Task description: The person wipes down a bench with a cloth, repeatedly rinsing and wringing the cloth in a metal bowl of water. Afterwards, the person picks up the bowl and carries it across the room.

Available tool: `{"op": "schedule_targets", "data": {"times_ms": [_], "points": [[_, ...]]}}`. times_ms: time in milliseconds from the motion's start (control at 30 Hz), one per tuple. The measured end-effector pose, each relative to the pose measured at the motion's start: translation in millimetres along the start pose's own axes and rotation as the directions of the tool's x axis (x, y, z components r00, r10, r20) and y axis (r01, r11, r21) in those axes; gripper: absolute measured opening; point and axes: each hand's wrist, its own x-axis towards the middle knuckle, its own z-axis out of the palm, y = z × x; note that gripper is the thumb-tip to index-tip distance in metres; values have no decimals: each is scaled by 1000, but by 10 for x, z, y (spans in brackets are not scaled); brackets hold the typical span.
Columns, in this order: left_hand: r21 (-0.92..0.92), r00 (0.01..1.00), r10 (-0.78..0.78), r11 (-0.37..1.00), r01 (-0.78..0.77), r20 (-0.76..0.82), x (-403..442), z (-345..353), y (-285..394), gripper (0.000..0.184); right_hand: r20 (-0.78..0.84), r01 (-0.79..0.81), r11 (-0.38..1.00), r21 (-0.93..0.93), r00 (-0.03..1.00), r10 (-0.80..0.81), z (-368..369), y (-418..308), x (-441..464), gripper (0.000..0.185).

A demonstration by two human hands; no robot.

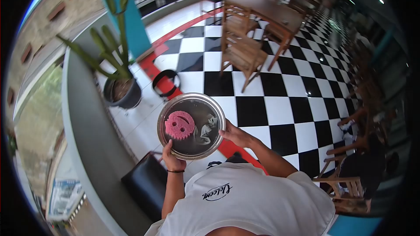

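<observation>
A round metal basin (191, 96) is held level in front of my body, gripped by both hands. My left hand (173, 159) is closed on its near-left rim, thumb over the edge. On the right side my right hand (235, 135) grasps the rim, its fingers mostly hidden beneath. Inside, a pink smiley-face sponge (180, 124) with a scalloped edge lies to the left. A crumpled pale grey piece, perhaps cloth or plastic (205, 132), is on the right. The dark content looks like water.
A potted cactus (122, 89) stands ahead-left beside a low grey wall (83, 126). A black ring-shaped object (166, 83) is on the floor. Wooden chairs (245, 54) and a table (262, 8) stand ahead. A black seat (146, 183) is near my left arm; a person (363, 166) is at right.
</observation>
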Motion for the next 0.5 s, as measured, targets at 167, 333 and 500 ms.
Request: {"op": "schedule_targets", "data": {"times_ms": [167, 333, 500], "points": [[43, 984, -117, 993, 112, 137, 495, 1192, -853, 46, -223, -39, 998, 40, 974, 47, -1236, 111, -697, 88], [104, 913, -317, 948, 300, 257, 868, 2255, -1771, 50, -442, 55, 993, 108, 897, -2, -2289, 177, -1414, 86], [234, 831, -442, 895, 380, 339, 1118, 3417, -2648, 54, -649, 58, 971, 234, 753, 111, -3182, 222, -1976, 88]]}}
